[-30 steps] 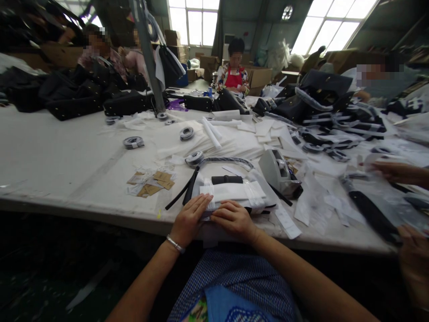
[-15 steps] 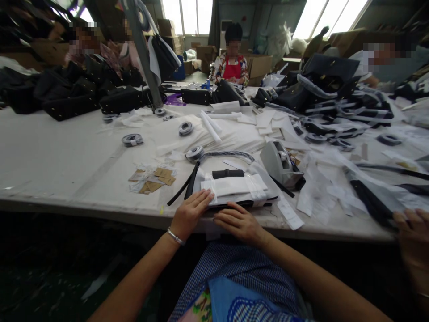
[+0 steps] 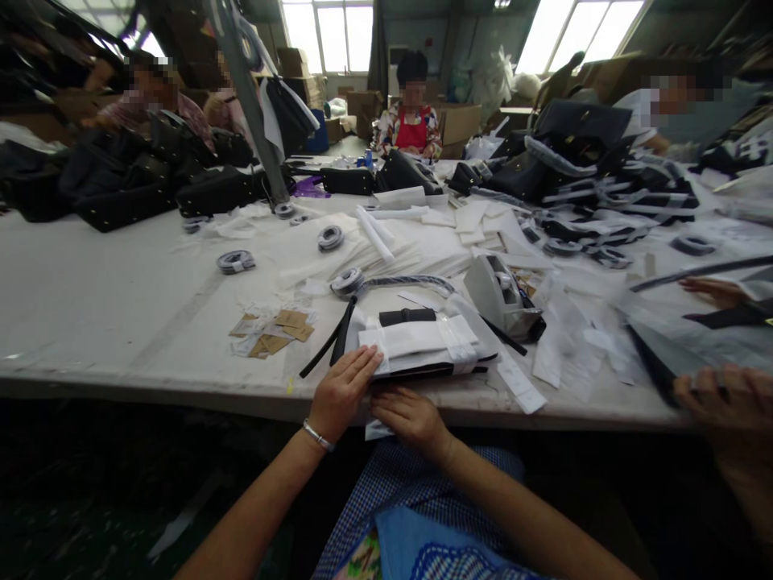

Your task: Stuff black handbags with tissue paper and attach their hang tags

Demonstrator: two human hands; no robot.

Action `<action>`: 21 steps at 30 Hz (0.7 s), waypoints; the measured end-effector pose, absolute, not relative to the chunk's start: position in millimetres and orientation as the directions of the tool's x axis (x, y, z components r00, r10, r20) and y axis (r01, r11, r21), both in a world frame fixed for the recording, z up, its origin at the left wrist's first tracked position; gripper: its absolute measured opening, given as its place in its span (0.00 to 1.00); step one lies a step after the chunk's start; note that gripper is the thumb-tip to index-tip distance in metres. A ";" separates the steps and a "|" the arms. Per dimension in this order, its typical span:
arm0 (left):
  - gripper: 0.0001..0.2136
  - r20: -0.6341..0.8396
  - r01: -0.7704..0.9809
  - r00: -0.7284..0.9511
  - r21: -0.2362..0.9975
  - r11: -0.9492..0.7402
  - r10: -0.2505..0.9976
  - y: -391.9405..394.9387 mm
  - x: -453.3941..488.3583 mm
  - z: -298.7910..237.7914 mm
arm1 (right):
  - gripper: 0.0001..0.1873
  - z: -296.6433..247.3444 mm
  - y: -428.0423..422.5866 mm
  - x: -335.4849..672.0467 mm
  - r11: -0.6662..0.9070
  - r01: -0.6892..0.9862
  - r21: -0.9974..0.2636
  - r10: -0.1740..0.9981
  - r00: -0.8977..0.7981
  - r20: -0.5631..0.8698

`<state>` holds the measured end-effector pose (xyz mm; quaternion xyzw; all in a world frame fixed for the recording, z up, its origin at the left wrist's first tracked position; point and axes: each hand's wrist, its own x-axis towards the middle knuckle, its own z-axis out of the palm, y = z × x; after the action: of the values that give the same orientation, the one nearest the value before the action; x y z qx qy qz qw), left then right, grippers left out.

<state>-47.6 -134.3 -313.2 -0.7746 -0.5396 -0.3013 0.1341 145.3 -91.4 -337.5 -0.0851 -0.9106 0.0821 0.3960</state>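
A black handbag (image 3: 435, 371) lies flat at the table's near edge, partly covered with white wrapping. Over it sits a folded white sheet (image 3: 416, 338), with clear film at its right end. A black rolled piece (image 3: 407, 316) rests behind the sheet. My left hand (image 3: 344, 387) presses on the sheet's left end, fingers stretched out. Along the bag's front edge, my right hand (image 3: 411, 415) lies with fingers extended and close together; its thumb is hidden. Below those fingers a whitish film flap (image 3: 378, 431) hangs over the table edge. A wrapped handle (image 3: 411, 280) arches behind the bag.
A grey tape dispenser (image 3: 501, 294) stands right of the bag; brown tags (image 3: 281, 332) lie left. Wrapped strap coils (image 3: 235, 261) and white sheets (image 3: 386, 254) are farther back. A co-worker's hand (image 3: 725, 403) holds a bag at right. A metal post (image 3: 259, 121) rises behind.
My right hand has slid left and slightly down along the bag's front edge, near the film flap. My left hand stays on the sheet. At right, a co-worker's second hand now shows.
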 end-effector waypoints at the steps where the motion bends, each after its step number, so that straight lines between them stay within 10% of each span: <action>1: 0.26 0.626 0.922 0.227 0.110 -0.372 0.746 -134.3 -46.7 -315.7 | 0.14 -336.6 -94.9 145.1 0.964 0.098 -0.247 0.249 -0.661 0.708; 11: 0.25 0.675 0.935 0.189 0.098 -0.340 0.713 -132.7 -42.0 -330.1 | 0.18 -331.8 -129.2 153.4 0.909 0.135 -0.395 0.383 -0.644 0.663; 21: 0.22 0.689 0.948 0.123 0.131 -0.290 0.715 -134.2 -39.5 -333.3 | 0.11 -266.6 -75.2 148.4 0.960 0.009 -0.279 0.190 -0.753 0.630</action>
<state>-39.5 -134.2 -333.3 -0.7290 -0.5702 -0.3368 0.1733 148.4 -75.2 -266.6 -0.0537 -0.9270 0.1304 0.3475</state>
